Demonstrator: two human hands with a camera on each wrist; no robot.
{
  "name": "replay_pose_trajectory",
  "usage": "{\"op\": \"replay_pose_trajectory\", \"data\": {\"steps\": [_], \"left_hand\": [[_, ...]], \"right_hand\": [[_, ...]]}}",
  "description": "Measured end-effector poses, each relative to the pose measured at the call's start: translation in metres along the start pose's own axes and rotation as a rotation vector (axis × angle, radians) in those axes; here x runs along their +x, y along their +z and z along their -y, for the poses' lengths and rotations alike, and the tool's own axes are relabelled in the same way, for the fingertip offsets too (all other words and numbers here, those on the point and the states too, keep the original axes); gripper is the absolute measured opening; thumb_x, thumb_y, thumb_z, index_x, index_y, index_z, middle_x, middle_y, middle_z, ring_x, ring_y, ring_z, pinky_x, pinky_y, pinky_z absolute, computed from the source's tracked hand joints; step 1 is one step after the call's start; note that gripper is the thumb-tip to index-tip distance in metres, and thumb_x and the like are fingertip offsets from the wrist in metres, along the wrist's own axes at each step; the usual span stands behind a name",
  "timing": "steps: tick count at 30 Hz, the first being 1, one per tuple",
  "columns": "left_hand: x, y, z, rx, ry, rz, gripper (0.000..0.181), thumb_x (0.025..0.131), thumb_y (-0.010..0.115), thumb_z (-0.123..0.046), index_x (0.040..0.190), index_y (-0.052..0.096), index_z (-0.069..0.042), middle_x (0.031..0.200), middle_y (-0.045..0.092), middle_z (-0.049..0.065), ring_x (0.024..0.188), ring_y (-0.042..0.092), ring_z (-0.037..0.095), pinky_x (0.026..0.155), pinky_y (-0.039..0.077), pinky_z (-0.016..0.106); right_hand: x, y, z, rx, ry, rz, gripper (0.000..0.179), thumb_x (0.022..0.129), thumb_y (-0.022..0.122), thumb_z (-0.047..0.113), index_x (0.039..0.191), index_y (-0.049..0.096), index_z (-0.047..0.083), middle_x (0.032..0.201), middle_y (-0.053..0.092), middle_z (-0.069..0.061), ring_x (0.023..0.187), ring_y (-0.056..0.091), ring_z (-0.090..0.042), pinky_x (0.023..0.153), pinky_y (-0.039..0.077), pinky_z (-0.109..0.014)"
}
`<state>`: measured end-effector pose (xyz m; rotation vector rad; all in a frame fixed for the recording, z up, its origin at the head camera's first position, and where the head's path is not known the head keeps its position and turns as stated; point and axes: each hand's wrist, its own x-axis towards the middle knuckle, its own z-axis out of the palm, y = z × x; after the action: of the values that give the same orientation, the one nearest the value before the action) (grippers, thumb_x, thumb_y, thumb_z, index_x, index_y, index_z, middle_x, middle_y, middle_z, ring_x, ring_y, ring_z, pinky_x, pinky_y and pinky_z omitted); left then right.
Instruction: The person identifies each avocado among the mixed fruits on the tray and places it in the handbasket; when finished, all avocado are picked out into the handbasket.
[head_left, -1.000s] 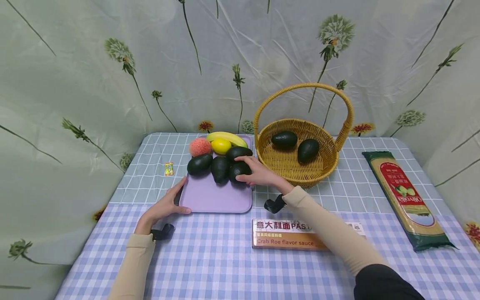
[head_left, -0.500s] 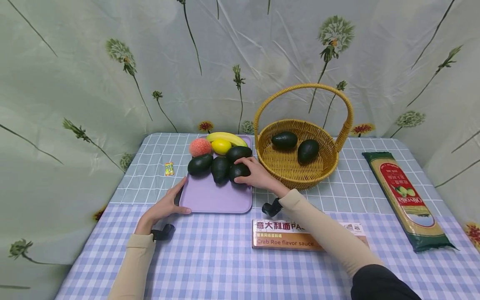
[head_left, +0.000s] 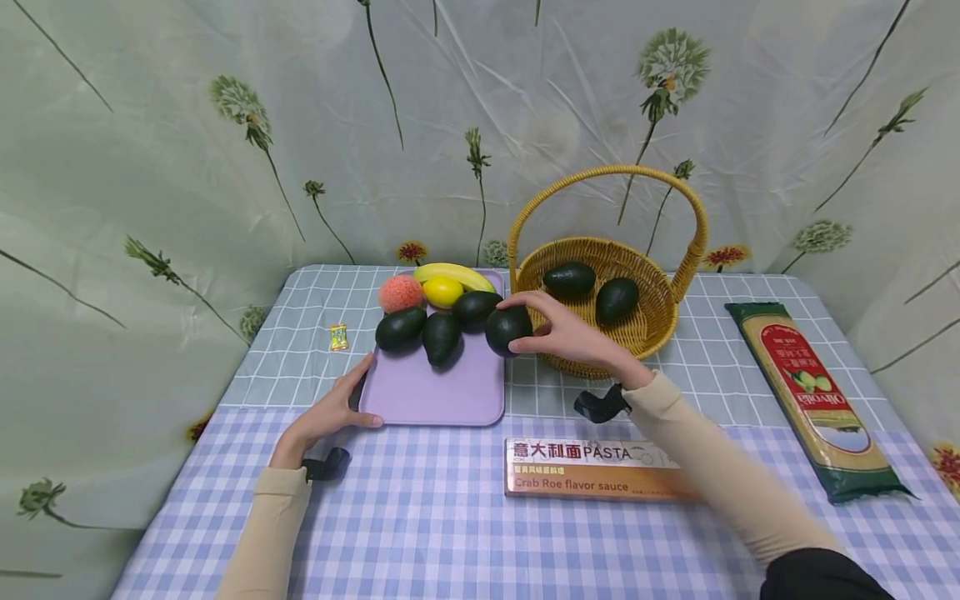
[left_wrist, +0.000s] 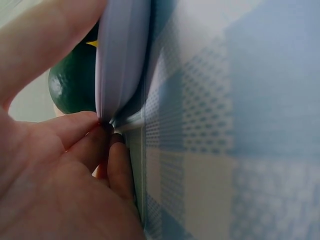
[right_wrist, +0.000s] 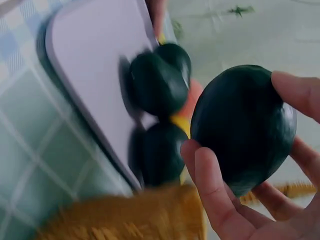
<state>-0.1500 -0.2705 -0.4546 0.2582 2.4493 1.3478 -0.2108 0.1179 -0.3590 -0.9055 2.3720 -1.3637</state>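
Note:
In the head view, my right hand [head_left: 566, 333] grips a dark green avocado [head_left: 508, 332] between thumb and fingers, above the gap between the tray and the basket. The right wrist view shows the same avocado [right_wrist: 243, 127] whole and clear of the tray. My left hand [head_left: 330, 417] holds the front left corner of the lilac tray [head_left: 431, 396], thumb at the front edge and fingers along the left side. Three avocados [head_left: 441, 338] lie on the tray, with a lemon [head_left: 442, 292], a banana [head_left: 453, 274] and a pinkish-orange round fruit [head_left: 401, 293] behind them.
A tall-handled wicker basket [head_left: 558, 321] right of the tray contains two avocados [head_left: 617, 301]. A pasta box [head_left: 592, 483] lies in front, partly under the right forearm. A pasta bag [head_left: 817, 400] lies far right; a small yellow packet [head_left: 339, 337] lies left of the tray.
The right hand has lifted an avocado off the tray and moved it right, towards the basket. The left hand and the tray have stayed in place.

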Motion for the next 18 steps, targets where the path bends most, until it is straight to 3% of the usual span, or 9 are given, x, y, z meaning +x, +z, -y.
{"op": "replay_pose_trajectory", "data": {"steps": [9, 15, 18], "left_hand": [[0.000, 0.000, -0.001, -0.001, -0.003, -0.003, 0.110, 0.073, 0.081, -0.010, 0.153, 0.006, -0.003, 0.157, 0.002, 0.023, 0.141, -0.001, 0.044, 0.107, 0.003, 0.064], [-0.001, 0.000, -0.001, 0.006, -0.001, -0.003, 0.110, 0.073, 0.081, -0.010, 0.153, 0.006, -0.003, 0.157, 0.003, 0.023, 0.141, -0.001, 0.044, 0.108, 0.004, 0.064], [-0.001, 0.000, 0.000, 0.003, 0.000, -0.003, 0.110, 0.073, 0.081, -0.010, 0.153, 0.006, -0.002, 0.157, 0.003, 0.023, 0.141, -0.001, 0.044, 0.107, 0.004, 0.064]], "right_hand": [[-0.023, -0.054, -0.021, 0.028, 0.068, -0.017, 0.055, 0.090, 0.067, 0.018, 0.140, 0.044, 0.014, 0.144, 0.034, -0.010, 0.124, 0.039, -0.030, 0.099, 0.040, -0.049], [-0.027, -0.073, -0.038, 0.083, 0.175, -0.022, 0.059, 0.091, 0.067, 0.021, 0.144, 0.040, 0.015, 0.147, 0.031, -0.011, 0.104, 0.058, -0.040, 0.090, 0.044, -0.053], [-0.026, -0.077, -0.042, 0.068, 0.194, -0.012, 0.058, 0.091, 0.067, 0.020, 0.143, 0.041, 0.015, 0.146, 0.032, -0.013, 0.098, 0.059, -0.040, 0.087, 0.047, -0.051]]}}
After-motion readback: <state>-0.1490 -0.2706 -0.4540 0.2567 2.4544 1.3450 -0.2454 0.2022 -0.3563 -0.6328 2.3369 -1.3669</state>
